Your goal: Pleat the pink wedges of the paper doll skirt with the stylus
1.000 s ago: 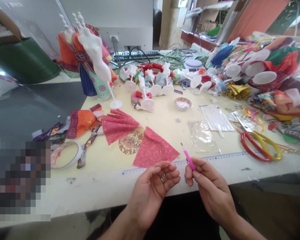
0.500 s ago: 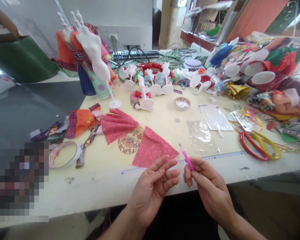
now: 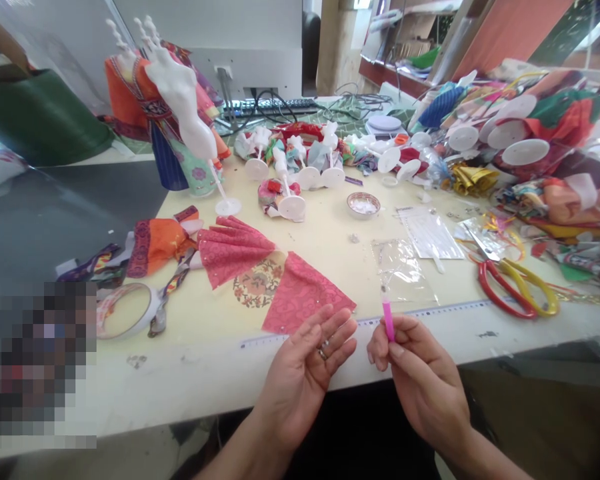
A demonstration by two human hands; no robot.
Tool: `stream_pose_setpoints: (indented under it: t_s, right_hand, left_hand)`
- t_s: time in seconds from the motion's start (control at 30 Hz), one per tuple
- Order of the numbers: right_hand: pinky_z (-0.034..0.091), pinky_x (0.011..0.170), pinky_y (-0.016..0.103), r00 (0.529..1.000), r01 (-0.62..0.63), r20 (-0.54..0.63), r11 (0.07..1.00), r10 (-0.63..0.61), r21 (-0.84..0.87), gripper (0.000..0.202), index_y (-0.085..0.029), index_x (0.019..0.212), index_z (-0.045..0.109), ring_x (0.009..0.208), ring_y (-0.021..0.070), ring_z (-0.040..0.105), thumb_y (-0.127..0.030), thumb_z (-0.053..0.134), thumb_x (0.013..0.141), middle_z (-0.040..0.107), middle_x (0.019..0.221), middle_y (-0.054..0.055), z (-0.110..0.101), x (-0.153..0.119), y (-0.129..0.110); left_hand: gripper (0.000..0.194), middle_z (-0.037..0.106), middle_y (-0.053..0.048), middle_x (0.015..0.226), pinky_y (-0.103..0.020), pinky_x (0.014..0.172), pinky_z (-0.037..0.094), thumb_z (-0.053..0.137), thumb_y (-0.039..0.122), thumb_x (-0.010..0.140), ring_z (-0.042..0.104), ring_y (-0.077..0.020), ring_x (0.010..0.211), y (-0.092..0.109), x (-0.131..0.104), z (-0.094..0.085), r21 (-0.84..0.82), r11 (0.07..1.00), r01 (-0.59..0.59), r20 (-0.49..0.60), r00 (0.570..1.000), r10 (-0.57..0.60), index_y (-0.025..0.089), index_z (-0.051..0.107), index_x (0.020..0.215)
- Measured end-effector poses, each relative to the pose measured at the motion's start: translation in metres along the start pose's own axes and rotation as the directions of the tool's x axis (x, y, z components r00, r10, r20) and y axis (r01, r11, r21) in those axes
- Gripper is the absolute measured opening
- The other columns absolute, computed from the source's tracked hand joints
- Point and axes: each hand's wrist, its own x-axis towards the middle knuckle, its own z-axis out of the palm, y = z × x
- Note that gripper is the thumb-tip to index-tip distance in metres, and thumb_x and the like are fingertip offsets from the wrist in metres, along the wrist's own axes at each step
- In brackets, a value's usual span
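My left hand (image 3: pixel 307 373) is palm up at the table's front edge, fingers spread, with a ring on one finger and nothing held. To its right, my right hand (image 3: pixel 423 373) pinches a short pink pen-like tool (image 3: pixel 389 321), its pale tip pointing up. Just beyond my left fingertips lies a red patterned fabric piece (image 3: pixel 305 293), joined by a cream floral piece (image 3: pixel 255 283) to a pleated red piece (image 3: pixel 235 247). Behind my right hand are a clear plastic bag (image 3: pixel 403 270) and a ruler (image 3: pixel 430 311), partly covered by my hands.
Red-and-yellow-handled scissors (image 3: pixel 520 287) lie at right. A small bowl (image 3: pixel 363 205) stands mid-table, near a white card (image 3: pixel 430 232). Tape roll (image 3: pixel 153 313) and orange fabric (image 3: pixel 155 247) are left. White mannequins (image 3: pixel 185 100) stand at back left; colourful cloth and stands fill the back right.
The pink tool has turned from leaning left to nearly upright in my right hand. My left hand has opened wider, its palm turned more upward. The view has shifted slightly.
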Motion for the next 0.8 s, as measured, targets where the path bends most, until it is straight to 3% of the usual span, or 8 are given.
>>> stream_pose_setpoints:
  t_s: [0.13, 0.27, 0.37, 0.57, 0.7, 0.8]
  right_hand:
    - [0.038, 0.061, 0.027, 0.997, -0.074, 0.039, 0.997, 0.073, 0.02, 0.007, -0.022, 0.083, 0.054, 0.063, 0.0126, 0.045, -0.017, 0.05, 0.082, 0.053, 0.069, 0.0, 0.0008, -0.0008, 0.0011]
    - [0.037, 0.061, 0.027, 0.995, -0.089, 0.052, 0.995, 0.086, 0.039, 0.008, -0.022, 0.085, 0.053, 0.062, 0.0127, 0.044, -0.017, 0.049, 0.081, 0.053, 0.069, 0.0, -0.0001, -0.0009, 0.0016]
    - [0.038, 0.061, 0.028, 0.996, -0.083, 0.047, 0.996, 0.081, 0.028, 0.007, -0.021, 0.085, 0.053, 0.062, 0.0134, 0.044, -0.017, 0.049, 0.081, 0.052, 0.068, 0.0, -0.0008, -0.0006, 0.0011]
    - [0.038, 0.061, 0.028, 0.997, -0.059, 0.049, 0.998, 0.057, 0.035, 0.008, -0.021, 0.086, 0.053, 0.061, 0.0131, 0.044, -0.017, 0.048, 0.081, 0.052, 0.068, 0.0, -0.0025, 0.0002, -0.0005]
    - [0.037, 0.058, 0.026, 0.996, -0.067, 0.055, 0.997, 0.064, 0.047, 0.006, -0.021, 0.084, 0.053, 0.059, 0.0117, 0.042, -0.018, 0.048, 0.081, 0.051, 0.067, 0.0, -0.0005, 0.0, -0.0008]
    - [0.035, 0.052, 0.024, 0.994, -0.08, 0.076, 0.996, 0.076, 0.05, 0.004, -0.021, 0.082, 0.052, 0.053, 0.0095, 0.038, -0.02, 0.049, 0.083, 0.046, 0.063, -0.002, 0.0005, -0.0031, -0.0001]
  left_hand:
    - [0.023, 0.066, -0.011, 0.111, -0.03, 0.09, 0.05, 0.055, 0.009, 0.084, 0.063, -0.0196, 0.101, -0.002, 0.0001, 0.0012, -0.003, 1.0, -0.008, -0.039, 0.999, 0.008, 0.011, 0.059, 0.106]
    - [0.015, 0.071, -0.008, 0.097, -0.026, 0.078, 0.055, 0.058, 0.011, 0.082, 0.068, -0.0157, 0.084, -0.0018, 0.0004, 0.0041, -0.005, 1.0, -0.005, -0.091, 0.996, 0.004, 0.012, 0.063, 0.096]
    - [0.021, 0.07, -0.007, 0.103, -0.021, 0.072, 0.056, 0.058, 0.004, 0.079, 0.069, -0.013, 0.079, -0.0011, -0.0008, 0.005, 0.018, 1.0, 0.019, -0.082, 0.997, -0.018, 0.013, 0.063, 0.096]
    - [0.04, 0.063, -0.011, 0.117, -0.033, 0.091, 0.049, 0.042, -0.004, 0.074, 0.061, -0.0224, 0.105, 0.0023, -0.0018, 0.0017, -0.041, 0.999, 0.029, 0.051, 0.998, -0.027, 0.01, 0.059, 0.108]
    - [0.03, 0.064, -0.014, 0.115, -0.038, 0.096, 0.045, 0.042, 0.007, 0.084, 0.06, -0.0239, 0.107, 0.0022, 0.0008, 0.0024, -0.098, 0.994, 0.044, 0.069, 0.997, -0.037, 0.008, 0.057, 0.109]
    - [0.031, 0.062, -0.012, 0.118, -0.037, 0.097, 0.045, 0.042, 0.005, 0.085, 0.058, -0.0228, 0.109, 0.0004, 0.0017, 0.0045, -0.106, 0.994, 0.02, 0.058, 0.998, -0.014, 0.011, 0.053, 0.114]
